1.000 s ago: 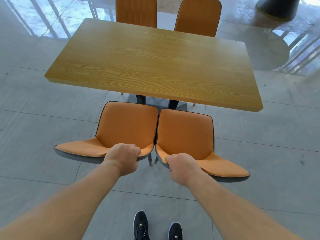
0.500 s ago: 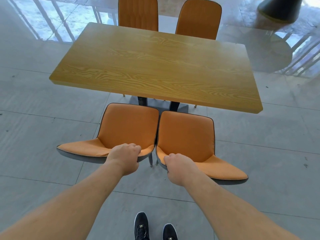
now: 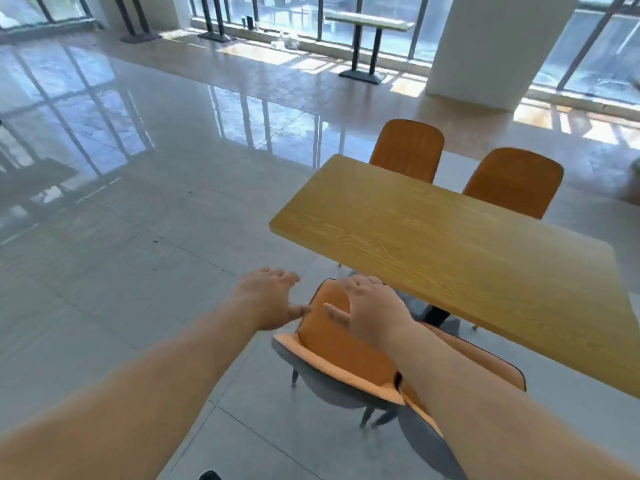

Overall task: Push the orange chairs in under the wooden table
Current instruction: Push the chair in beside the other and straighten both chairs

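The wooden table runs from centre to right. Two orange chairs stand at its near side: the left one with its seat partly under the table edge, the right one mostly hidden by my right forearm. My left hand hovers open, fingers spread, just left of the left chair's seat. My right hand is open above that seat, near the table edge, holding nothing. Two more orange chairs, one at the left and one at the right, stand at the table's far side, backs upright.
Glossy grey tile floor spreads to the left. A white pillar stands at the back right, with a narrow bar table on a black pedestal by the windows. My shoe tip shows at the bottom edge.
Both hands have let go of the chair backs and now hang open above the left chair. The view has swung left and up, so the table sits to the right.
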